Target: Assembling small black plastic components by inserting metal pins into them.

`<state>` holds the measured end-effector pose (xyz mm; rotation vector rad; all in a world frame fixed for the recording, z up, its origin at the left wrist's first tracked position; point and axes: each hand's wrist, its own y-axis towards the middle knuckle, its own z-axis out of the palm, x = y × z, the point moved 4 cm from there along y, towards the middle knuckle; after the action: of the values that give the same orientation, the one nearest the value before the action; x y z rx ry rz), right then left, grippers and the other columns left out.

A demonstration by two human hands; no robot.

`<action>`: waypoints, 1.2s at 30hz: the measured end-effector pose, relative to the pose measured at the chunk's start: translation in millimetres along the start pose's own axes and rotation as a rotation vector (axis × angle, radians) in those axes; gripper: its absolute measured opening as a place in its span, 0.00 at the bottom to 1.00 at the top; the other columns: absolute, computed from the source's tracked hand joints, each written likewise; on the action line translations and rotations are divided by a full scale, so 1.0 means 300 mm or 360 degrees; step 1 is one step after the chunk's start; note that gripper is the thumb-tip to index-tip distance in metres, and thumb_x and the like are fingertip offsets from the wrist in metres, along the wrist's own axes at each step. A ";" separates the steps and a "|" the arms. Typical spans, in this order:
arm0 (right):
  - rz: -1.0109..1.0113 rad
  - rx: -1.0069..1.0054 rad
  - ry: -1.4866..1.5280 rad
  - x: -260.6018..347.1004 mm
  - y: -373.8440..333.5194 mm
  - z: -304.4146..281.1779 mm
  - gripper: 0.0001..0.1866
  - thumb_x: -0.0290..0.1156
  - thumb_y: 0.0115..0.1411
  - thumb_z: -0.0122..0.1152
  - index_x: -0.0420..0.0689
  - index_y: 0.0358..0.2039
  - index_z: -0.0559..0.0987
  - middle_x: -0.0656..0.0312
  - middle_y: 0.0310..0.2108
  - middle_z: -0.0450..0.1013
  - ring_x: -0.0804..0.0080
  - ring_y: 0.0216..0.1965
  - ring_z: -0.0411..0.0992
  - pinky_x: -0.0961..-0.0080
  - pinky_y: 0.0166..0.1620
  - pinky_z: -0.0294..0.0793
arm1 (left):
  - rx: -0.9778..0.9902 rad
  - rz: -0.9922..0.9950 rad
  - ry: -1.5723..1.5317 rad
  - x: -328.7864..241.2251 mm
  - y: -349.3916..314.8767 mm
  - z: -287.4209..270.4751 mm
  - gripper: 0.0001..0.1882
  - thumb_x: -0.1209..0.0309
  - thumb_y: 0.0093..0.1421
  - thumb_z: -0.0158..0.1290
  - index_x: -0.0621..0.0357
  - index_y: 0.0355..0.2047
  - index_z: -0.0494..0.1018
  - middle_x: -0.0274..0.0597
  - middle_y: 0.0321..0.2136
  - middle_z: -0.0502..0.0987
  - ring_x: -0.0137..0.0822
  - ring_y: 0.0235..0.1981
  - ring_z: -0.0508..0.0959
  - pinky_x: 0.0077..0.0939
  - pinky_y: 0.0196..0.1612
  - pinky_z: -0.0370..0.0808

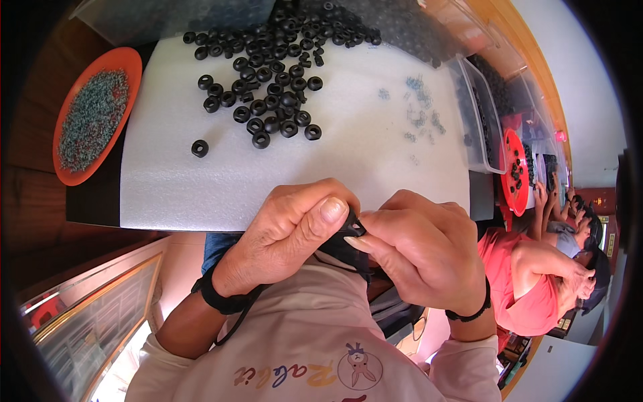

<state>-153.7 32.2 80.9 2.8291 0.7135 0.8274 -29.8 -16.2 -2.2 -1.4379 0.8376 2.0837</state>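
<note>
My left hand (295, 231) is closed, its thumb pressed against the curled fingers, around a small black plastic part (353, 225) with a hole in it. Thumb and forefinger of my right hand (425, 248) pinch the same part from the right side. Both hands meet just in front of the table's near edge, over my lap. Most of the held part is covered by my fingers, and whether a smaller piece is pinched with it cannot be seen. Beyond my hands, several loose black round parts with holes (271, 124) lie scattered on the white foam sheet (181, 181).
An orange plate (135, 67) of tiny metallic pieces stands at the left. Small pale-blue and clear pieces (418, 119) lie on the sheet's right. Clear plastic bins (492, 120) line the far and right sides. Further right, people (529, 285) sit by another orange plate (506, 151).
</note>
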 end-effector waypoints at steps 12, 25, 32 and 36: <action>-0.0286 -0.0318 -0.0451 0.015 -0.004 0.066 0.15 0.21 0.44 0.58 0.32 0.35 0.74 0.62 0.20 0.64 0.74 0.15 0.65 0.80 0.15 0.63 | -0.0219 -0.0039 -0.0132 0.004 0.005 -0.010 0.21 0.58 0.69 0.38 0.66 0.30 0.69 0.32 0.19 0.64 0.23 0.23 0.60 0.18 0.27 0.62; -0.0287 -0.0445 -0.0388 0.010 -0.013 0.082 0.16 0.19 0.44 0.59 0.30 0.36 0.73 0.58 0.21 0.67 0.72 0.16 0.67 0.81 0.15 0.65 | -0.0218 -0.0048 -0.0061 0.014 0.002 -0.017 0.23 0.56 0.68 0.38 0.64 0.32 0.71 0.30 0.22 0.68 0.19 0.24 0.64 0.15 0.28 0.62; -0.0402 -0.0331 -0.0420 -0.007 -0.007 0.050 0.15 0.20 0.45 0.60 0.33 0.36 0.73 0.60 0.20 0.66 0.73 0.16 0.67 0.80 0.15 0.64 | -0.0241 0.0017 -0.0030 0.000 0.000 -0.011 0.20 0.59 0.69 0.39 0.66 0.30 0.68 0.33 0.19 0.64 0.23 0.23 0.61 0.19 0.28 0.63; -0.0386 -0.0317 -0.0428 -0.002 -0.011 0.048 0.14 0.21 0.46 0.61 0.34 0.35 0.73 0.61 0.20 0.65 0.73 0.15 0.66 0.79 0.15 0.64 | -0.0163 0.0002 0.0116 0.010 -0.004 -0.015 0.24 0.54 0.67 0.38 0.65 0.33 0.71 0.32 0.22 0.69 0.20 0.24 0.65 0.15 0.28 0.64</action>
<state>-147.9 35.2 67.8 2.5429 0.8561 0.4425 -26.9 -18.4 -6.6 -1.5758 0.7694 2.1133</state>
